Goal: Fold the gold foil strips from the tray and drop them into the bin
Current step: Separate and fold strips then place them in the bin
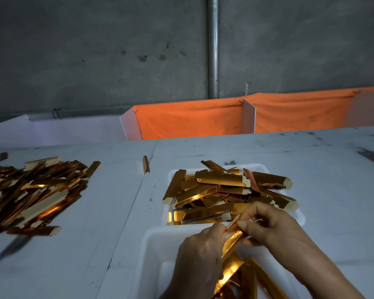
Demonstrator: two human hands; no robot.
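Note:
A white tray [301, 219] near the middle of the table holds a heap of several gold foil strips [220, 186]. Just in front of it stands a white bin [153, 244] with several gold strips lying inside. Above the bin, my left hand [200, 253] and my right hand [268, 225] both pinch one gold foil strip [232, 238]. The strip runs tilted between my fingers, its upper end at my right thumb. My hands hide part of the strip and the bin's middle.
A big loose pile of gold strips [32, 190] lies on the white table at the left. A single strip [146, 164] stands on edge behind the tray. Orange cloth [190, 121] and white dividers line the table's far edge under a grey wall.

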